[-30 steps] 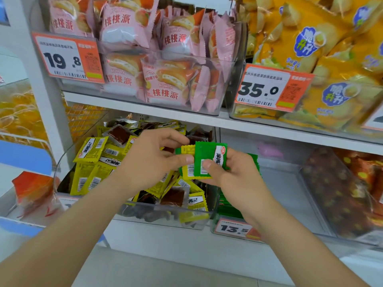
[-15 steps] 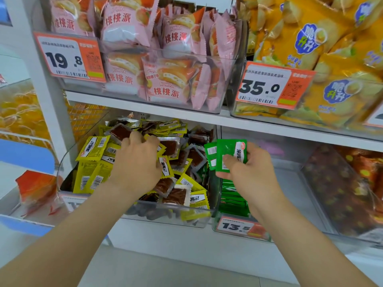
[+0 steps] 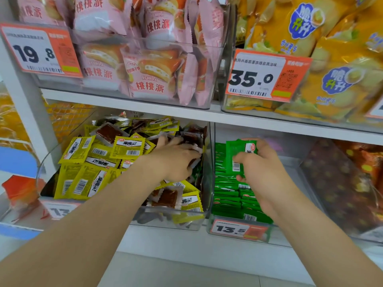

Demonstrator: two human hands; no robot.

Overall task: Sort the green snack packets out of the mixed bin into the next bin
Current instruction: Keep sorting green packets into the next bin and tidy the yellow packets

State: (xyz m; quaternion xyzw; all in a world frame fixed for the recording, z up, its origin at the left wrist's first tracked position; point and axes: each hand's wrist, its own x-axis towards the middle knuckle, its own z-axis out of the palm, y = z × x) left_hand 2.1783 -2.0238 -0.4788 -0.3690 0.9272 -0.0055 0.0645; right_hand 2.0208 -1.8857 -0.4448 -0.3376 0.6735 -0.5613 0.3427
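Observation:
The clear mixed bin [image 3: 170,221] on the lower shelf holds yellow packets [image 3: 128,147], brown see-through packets [image 3: 165,198] and a few green ones at its right wall. My left hand [image 3: 176,160] lies palm down in that bin's right side, fingers spread among the packets; what it touches underneath is hidden. Next to it on the right, the clear bin [image 3: 211,172] holds stacked green packets [image 3: 228,195]. My right hand [image 3: 261,168] hovers over that stack, shut on a green snack packet [image 3: 238,156] held upright.
A white shelf board [image 3: 145,108] runs close above both bins. Pink cake packs [image 3: 149,75] and yellow chip bags [image 3: 331,59] fill bins on it. A dark patterned bag [image 3: 339,189] lies right of the green bin. Price tags [image 3: 236,229] hang on the bin fronts.
My right hand carried the green packet from over the mixed bin rightwards over the green bin. My left hand let go of it and went down into the mixed bin.

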